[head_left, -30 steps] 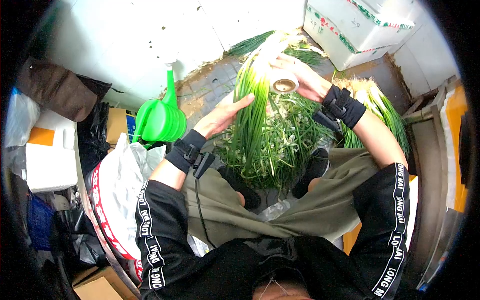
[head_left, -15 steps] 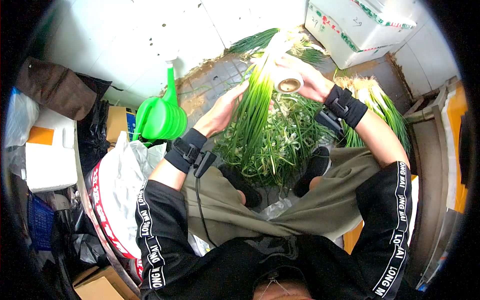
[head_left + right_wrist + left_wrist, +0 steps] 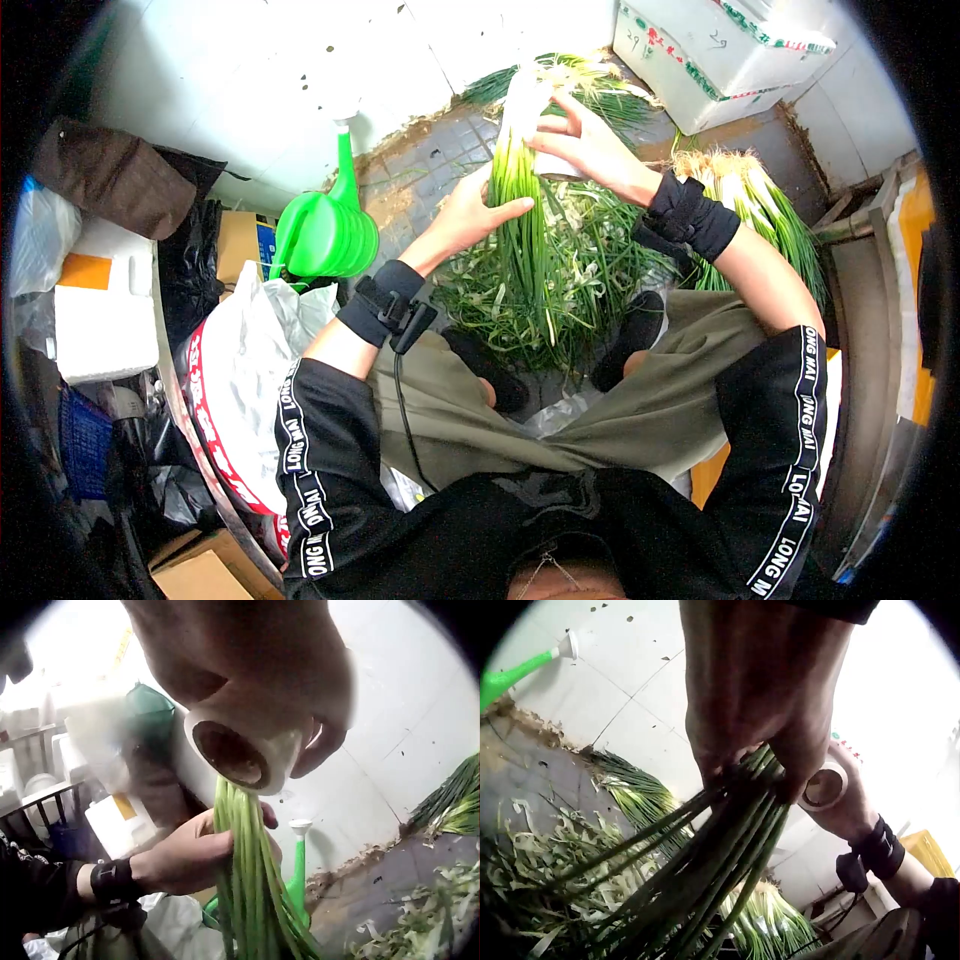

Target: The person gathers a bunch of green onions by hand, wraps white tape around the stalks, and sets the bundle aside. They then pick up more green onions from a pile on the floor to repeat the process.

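Both hands' fingers (image 3: 515, 208) curled (scallions (image 3: 520, 230), tape roll (image 3: 240, 754))

Right hand (image 3: 247, 667) holds tape roll (image 3: 236, 754) above scallion bunch (image 3: 244, 877).

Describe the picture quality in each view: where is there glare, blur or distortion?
Head view: fisheye bending, dark round corners, glare washing out the white ends of the green onion bundle. Left wrist view: the left hand is close, dark and soft against a bright wall. Right wrist view: the tape roll is blurred, backlit at upper left.
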The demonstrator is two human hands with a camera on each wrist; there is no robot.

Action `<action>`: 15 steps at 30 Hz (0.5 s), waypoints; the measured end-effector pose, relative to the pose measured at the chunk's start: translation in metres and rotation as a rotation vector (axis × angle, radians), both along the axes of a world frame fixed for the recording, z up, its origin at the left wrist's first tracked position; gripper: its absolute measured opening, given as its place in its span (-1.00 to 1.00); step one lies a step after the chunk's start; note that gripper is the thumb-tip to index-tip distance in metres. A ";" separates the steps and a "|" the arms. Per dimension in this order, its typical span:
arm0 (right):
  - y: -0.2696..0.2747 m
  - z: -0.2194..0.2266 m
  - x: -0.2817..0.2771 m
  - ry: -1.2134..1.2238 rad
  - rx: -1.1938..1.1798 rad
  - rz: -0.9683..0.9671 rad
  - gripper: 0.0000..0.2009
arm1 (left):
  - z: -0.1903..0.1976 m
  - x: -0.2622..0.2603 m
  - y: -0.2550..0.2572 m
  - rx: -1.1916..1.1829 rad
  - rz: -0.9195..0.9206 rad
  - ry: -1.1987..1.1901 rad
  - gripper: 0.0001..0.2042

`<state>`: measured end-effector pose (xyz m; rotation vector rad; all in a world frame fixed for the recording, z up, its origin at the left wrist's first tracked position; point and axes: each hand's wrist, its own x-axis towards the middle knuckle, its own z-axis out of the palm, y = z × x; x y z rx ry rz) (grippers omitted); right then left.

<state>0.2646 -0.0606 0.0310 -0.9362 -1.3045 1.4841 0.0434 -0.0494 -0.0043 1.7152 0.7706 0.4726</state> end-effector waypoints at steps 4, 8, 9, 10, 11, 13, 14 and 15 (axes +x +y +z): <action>0.000 -0.006 -0.004 -0.174 0.042 -0.132 -0.22 | -0.007 0.005 -0.009 0.160 0.049 -0.084 -0.23; -0.005 0.004 0.000 -0.204 -0.002 -0.106 -0.21 | 0.006 0.011 -0.016 0.147 0.114 -0.142 -0.22; -0.003 0.003 0.001 -0.205 -0.002 -0.106 -0.21 | 0.011 0.013 -0.019 0.173 0.160 -0.127 -0.22; 0.000 0.003 0.003 -0.243 0.016 -0.084 -0.21 | 0.013 0.014 -0.021 0.199 0.206 -0.112 -0.21; 0.002 0.001 0.004 -0.281 0.032 -0.062 -0.21 | 0.011 0.014 -0.020 0.198 0.206 -0.113 -0.21; 0.000 0.006 0.005 -0.266 -0.008 -0.082 -0.18 | 0.007 0.012 -0.016 0.216 0.197 -0.041 -0.25; -0.001 0.008 0.005 -0.249 -0.047 -0.101 -0.15 | 0.006 0.011 -0.013 0.215 0.197 -0.042 -0.25; -0.001 0.007 0.004 -0.250 -0.048 -0.100 -0.15 | 0.007 0.010 -0.011 0.180 0.146 -0.009 -0.27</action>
